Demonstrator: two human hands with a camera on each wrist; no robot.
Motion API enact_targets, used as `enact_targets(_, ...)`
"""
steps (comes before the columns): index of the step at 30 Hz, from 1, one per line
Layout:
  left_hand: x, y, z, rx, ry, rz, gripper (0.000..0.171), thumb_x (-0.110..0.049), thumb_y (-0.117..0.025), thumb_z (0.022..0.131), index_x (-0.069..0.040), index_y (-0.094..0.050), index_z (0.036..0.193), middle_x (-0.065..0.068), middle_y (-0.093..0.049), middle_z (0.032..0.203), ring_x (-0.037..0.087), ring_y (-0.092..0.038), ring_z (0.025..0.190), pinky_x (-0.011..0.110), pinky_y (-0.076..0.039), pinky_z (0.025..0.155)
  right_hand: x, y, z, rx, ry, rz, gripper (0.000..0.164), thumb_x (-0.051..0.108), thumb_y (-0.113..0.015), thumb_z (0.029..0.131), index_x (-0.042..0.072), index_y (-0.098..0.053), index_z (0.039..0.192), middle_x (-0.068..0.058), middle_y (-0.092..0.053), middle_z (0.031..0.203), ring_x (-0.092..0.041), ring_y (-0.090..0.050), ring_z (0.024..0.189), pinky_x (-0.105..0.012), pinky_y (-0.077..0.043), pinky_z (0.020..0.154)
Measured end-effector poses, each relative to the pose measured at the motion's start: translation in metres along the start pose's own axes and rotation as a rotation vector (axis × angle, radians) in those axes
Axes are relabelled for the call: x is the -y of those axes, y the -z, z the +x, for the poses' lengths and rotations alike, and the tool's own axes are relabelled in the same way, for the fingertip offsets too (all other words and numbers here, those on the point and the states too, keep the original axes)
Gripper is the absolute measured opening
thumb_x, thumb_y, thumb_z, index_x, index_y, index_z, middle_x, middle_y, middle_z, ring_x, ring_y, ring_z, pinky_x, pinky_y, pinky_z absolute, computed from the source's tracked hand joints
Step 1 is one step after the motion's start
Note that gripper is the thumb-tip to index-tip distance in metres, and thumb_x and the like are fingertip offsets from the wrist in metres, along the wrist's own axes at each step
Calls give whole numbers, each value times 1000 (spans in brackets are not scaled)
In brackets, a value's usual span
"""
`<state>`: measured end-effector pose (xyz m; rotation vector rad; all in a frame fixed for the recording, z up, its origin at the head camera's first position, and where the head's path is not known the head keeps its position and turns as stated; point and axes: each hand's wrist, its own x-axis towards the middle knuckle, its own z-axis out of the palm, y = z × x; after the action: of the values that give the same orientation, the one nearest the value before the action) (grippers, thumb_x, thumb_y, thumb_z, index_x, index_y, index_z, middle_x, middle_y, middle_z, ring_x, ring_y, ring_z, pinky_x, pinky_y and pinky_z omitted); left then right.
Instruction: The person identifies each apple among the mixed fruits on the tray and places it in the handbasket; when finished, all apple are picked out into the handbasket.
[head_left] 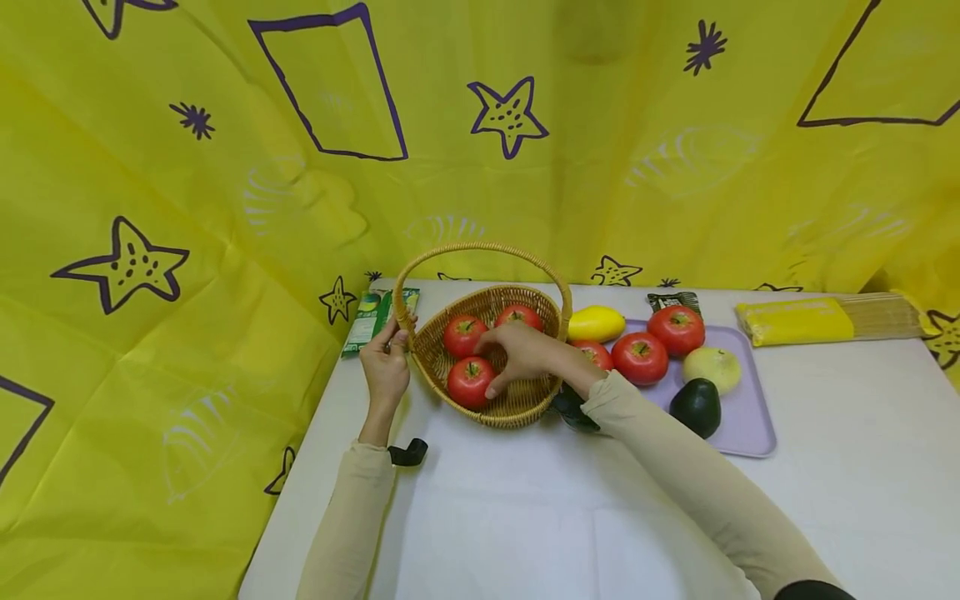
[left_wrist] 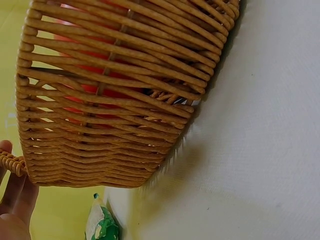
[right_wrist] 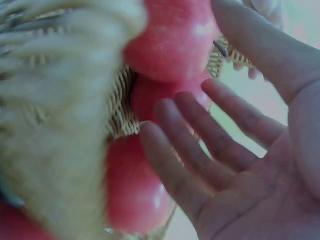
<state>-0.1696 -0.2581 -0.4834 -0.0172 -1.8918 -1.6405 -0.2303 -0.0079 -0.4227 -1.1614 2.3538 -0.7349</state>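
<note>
A wicker basket (head_left: pixel 510 422) with a tall hoop handle (head_left: pixel 480 247) stands on the white table. It holds three red tomatoes, one at the left (head_left: pixel 462 336), one at the front (head_left: pixel 471 383) and one at the back (head_left: pixel 519 317). My left hand (head_left: pixel 386 371) grips the foot of the handle at the left rim. Inside the basket, my right hand (head_left: pixel 521 350) reaches over the tomatoes with thumb and fingers spread. The right wrist view shows its palm (right_wrist: pixel 250 200) bare, the fingertips beside an upper tomato (right_wrist: pixel 170 40) and a lower tomato (right_wrist: pixel 135 185).
Right of the basket, a lilac tray (head_left: pixel 757 417) carries tomatoes (head_left: pixel 640 358), a pale onion-like bulb (head_left: pixel 712 370) and an avocado (head_left: pixel 696 408). A yellow oval fruit (head_left: pixel 597 323) lies by it. Noodle pack (head_left: pixel 795 322) at far right, green packets (head_left: pixel 365 321) behind the left hand, yellow curtain (head_left: pixel 450 192) behind.
</note>
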Motion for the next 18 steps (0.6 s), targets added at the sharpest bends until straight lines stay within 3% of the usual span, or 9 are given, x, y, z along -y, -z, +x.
enact_targets(3, 1, -1, 0, 2, -1, 2, 37, 3, -61, 103, 12, -62, 139, 40, -68, 126, 47, -65, 125, 16, -55, 101, -11, 5, -16, -33, 43, 56, 68, 35, -96, 79, 5, -71, 135, -9, -73, 134, -28, -66, 124, -44, -53, 111)
enact_targets(10, 1, -2, -2, -8, 24, 19, 36, 3, -63, 102, 8, -65, 138, 38, -69, 123, 34, -71, 122, 17, -56, 100, -29, 24, -68, -48, 93, 362, 60, 27, -94, 82, 9, -71, 134, -12, -72, 134, -35, -69, 119, -54, -57, 106)
enact_targets(14, -1, -1, -3, -15, 33, 24, 36, 2, -63, 102, 8, -66, 138, 34, -72, 123, 28, -72, 120, 17, -57, 99, -39, 37, -98, -96, 93, 443, 60, 22, -95, 82, 9, -71, 135, -9, -73, 131, -30, -70, 119, -53, -58, 104)
enact_targets(18, -4, 0, -3, -21, 36, 28, 35, 2, -64, 103, 7, -66, 137, 32, -73, 122, 27, -72, 120, 16, -57, 99, -56, 55, -122, -173, 103, 485, 62, 13, -93, 82, 3, -68, 137, -20, -70, 135, -38, -70, 120, -50, -61, 100)
